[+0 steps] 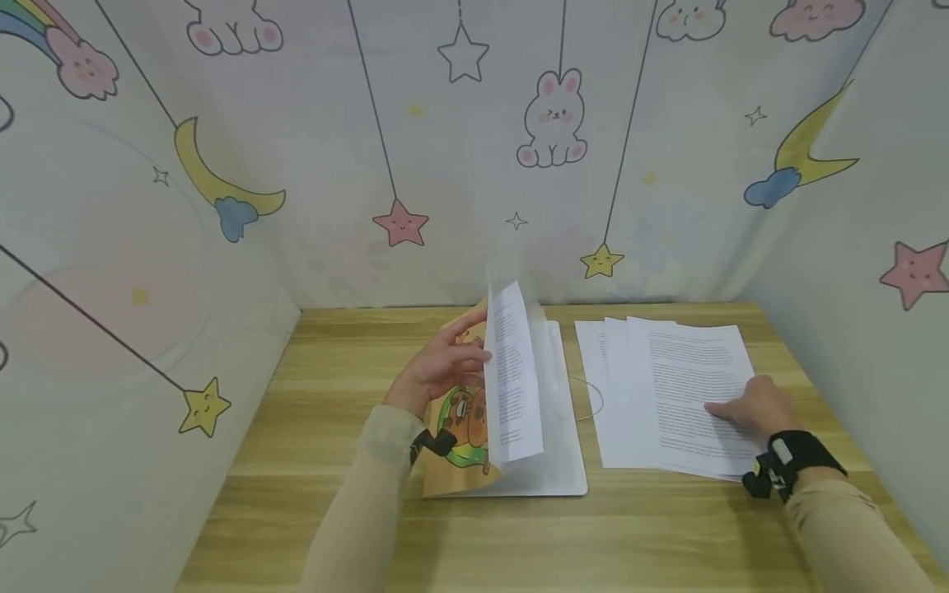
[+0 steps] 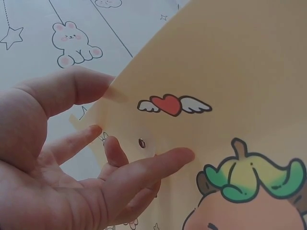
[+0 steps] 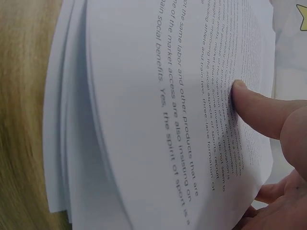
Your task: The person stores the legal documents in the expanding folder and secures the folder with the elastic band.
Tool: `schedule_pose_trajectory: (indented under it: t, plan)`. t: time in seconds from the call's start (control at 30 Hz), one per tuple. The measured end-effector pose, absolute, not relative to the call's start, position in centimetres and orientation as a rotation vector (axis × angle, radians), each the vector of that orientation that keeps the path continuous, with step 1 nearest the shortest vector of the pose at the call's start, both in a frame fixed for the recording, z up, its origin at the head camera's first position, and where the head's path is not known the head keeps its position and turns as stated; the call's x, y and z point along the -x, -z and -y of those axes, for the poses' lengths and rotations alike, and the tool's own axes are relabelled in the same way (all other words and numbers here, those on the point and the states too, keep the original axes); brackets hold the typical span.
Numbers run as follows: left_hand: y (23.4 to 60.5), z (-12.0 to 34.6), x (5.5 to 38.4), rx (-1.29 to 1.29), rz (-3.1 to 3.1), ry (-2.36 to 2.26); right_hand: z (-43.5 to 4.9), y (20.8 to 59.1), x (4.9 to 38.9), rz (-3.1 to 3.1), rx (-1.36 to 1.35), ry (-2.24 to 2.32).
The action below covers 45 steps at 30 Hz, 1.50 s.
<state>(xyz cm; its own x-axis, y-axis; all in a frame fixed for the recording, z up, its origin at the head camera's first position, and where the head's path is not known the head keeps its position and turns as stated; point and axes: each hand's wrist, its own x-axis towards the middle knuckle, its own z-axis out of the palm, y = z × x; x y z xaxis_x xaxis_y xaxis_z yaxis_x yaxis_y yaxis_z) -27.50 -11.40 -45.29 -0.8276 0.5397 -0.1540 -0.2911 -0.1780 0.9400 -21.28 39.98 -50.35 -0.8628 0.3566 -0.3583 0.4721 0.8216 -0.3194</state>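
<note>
A tan, cartoon-printed string-tie document folder (image 1: 451, 486) stands part open, its front cover raised. My left hand (image 1: 437, 366) grips that cover by its edge. In the left wrist view, one fingertip shows faintly through the cover (image 2: 230, 72), while other fingers (image 2: 168, 165) lie across its printed face beside a small metal rivet (image 2: 141, 143). A printed page (image 1: 516, 379) stands inside the raised part. To the right, my right hand (image 1: 764, 403) holds a stack of printed sheets (image 1: 689, 387), the thumb (image 3: 261, 108) on top and fingers under the edge. The sheets bow upward.
A thin string loop (image 1: 599, 399) sticks out of the folder's right side towards the sheets. The folder's white inner back (image 1: 563, 461) lies flat on the wood-grain table (image 1: 334, 395). Cartoon-patterned walls (image 1: 474, 165) enclose the table at the back and both sides.
</note>
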Motion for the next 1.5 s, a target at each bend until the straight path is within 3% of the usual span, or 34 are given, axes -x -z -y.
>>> schedule_pose_trajectory:
  t: [1.5]
  plan:
    - [45.05,11.46,27.41,-0.276,-1.52,-2.061,-39.25,50.43,21.89,-2.68,-0.768,0.531]
